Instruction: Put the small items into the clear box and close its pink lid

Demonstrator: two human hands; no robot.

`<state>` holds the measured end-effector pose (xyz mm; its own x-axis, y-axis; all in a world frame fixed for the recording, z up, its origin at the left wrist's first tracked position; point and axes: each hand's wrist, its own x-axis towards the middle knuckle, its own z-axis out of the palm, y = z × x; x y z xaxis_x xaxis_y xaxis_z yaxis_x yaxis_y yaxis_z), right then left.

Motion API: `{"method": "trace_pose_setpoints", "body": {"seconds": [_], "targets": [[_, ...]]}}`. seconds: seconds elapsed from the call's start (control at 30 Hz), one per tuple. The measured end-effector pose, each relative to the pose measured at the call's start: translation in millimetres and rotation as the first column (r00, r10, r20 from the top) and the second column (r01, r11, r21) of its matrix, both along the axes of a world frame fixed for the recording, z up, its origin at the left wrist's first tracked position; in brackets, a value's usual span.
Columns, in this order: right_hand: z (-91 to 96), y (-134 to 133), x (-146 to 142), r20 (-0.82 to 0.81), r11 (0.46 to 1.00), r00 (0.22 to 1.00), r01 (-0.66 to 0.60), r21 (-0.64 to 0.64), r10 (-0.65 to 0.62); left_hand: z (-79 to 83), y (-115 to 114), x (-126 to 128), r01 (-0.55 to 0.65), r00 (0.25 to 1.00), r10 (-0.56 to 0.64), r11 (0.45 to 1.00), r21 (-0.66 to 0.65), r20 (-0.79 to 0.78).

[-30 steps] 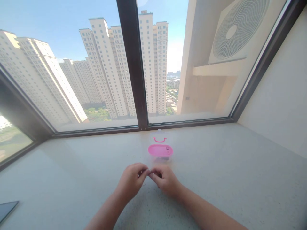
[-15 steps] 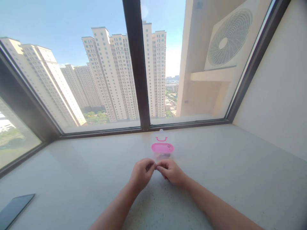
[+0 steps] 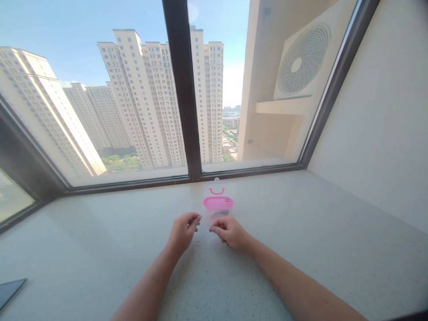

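Note:
My left hand (image 3: 182, 231) and my right hand (image 3: 229, 232) hover just above a pale stone window ledge (image 3: 301, 232), a small gap between them. Each hand has its thumb and forefinger pinched together; whatever they pinch is too small to make out. A tiny clear ring-like item (image 3: 198, 243) lies on the ledge below the gap. Just beyond the hands stands a small clear plastic box with a pink tray (image 3: 218, 203) and a pink handle mark on its raised lid (image 3: 216, 191).
A dark window frame (image 3: 180, 98) runs along the back of the ledge, with tower blocks and an outdoor fan unit (image 3: 301, 62) behind the glass. A white wall (image 3: 384, 133) closes the right side. A dark flat phone-like object (image 3: 10, 292) lies at the left edge.
My hands, whose fingertips were touching, have drawn apart by a small gap. The camera has shifted a little, so the box sits slightly further left and higher.

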<state>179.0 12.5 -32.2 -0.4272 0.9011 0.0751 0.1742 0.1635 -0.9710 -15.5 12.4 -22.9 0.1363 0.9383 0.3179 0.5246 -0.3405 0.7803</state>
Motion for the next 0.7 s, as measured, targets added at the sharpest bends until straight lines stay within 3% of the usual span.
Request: {"method": "trace_pose_setpoints", "body": {"seconds": [0.27, 0.7], "targets": [[0.1, -1.3, -0.1, 0.036, 1.0, 0.999, -0.006, 0.012, 0.005, -4.7, 1.0, -0.6, 0.032, 0.999, -0.033, 0.999, -0.011, -0.023], [0.4, -1.3, 1.6, 0.067, 0.999, 0.998, -0.015, 0.029, 0.013, 1.0, -1.8, -1.3, 0.022, 0.988, -0.022, 1.0, 0.001, -0.152]]}}
